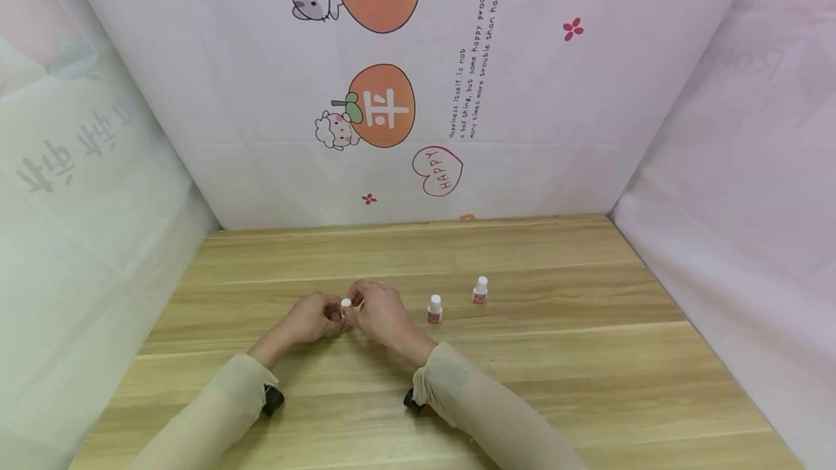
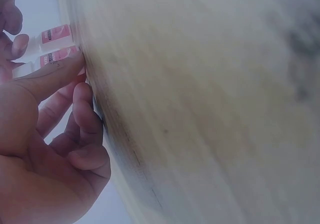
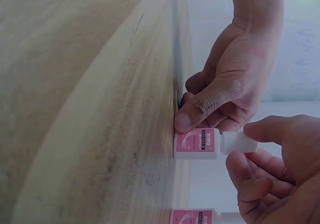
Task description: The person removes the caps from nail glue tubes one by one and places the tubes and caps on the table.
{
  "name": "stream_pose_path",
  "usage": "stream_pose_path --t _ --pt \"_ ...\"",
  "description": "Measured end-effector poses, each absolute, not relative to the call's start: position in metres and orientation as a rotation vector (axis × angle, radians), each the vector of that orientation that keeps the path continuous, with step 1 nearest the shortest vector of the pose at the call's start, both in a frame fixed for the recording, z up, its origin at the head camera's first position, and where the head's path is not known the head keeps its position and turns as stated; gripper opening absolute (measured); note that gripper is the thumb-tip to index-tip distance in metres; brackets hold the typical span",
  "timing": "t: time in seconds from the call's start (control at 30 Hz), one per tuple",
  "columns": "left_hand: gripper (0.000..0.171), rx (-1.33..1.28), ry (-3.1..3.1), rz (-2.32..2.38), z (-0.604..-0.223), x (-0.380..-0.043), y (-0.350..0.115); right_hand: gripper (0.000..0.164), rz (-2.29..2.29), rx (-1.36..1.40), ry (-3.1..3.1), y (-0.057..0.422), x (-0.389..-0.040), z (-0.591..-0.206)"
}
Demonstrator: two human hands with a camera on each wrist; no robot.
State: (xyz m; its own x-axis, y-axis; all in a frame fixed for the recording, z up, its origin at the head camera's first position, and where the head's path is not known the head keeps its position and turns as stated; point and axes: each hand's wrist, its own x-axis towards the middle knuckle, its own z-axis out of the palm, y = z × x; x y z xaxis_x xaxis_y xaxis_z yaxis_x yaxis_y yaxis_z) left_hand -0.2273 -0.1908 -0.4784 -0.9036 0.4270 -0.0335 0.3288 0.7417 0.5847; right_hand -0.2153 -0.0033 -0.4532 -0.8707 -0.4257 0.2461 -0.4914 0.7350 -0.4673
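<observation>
A small white glue bottle with a pink label [image 3: 196, 143] stands upright on the wooden table between both hands. My left hand [image 1: 312, 316] pinches its body low down, the thumb lying along the label side in the left wrist view. Around the white cap [image 3: 239, 142] are the thumb and fingers of my right hand [image 1: 384, 312], which pinch it from both sides. From the head view mostly the top of this bottle shows, the rest being covered by fingers. A second matching bottle [image 1: 435, 309] stands to the right of my right hand.
Farther right and slightly back stands a third white bottle with a pink label [image 1: 480, 290]. The wooden tabletop [image 1: 588, 354] meets a printed white cloth wall [image 1: 522, 165] at the back, with cloth walls on both sides.
</observation>
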Motion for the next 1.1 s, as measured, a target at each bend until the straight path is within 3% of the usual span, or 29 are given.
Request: stream_pose_path --t 1.1 --pt "0.012 0.576 2.767 0.928 -0.4776 -0.2267 -0.1911 0.015 0.866 0.719 -2.846 -0.0038 -0.2165 -0.4541"
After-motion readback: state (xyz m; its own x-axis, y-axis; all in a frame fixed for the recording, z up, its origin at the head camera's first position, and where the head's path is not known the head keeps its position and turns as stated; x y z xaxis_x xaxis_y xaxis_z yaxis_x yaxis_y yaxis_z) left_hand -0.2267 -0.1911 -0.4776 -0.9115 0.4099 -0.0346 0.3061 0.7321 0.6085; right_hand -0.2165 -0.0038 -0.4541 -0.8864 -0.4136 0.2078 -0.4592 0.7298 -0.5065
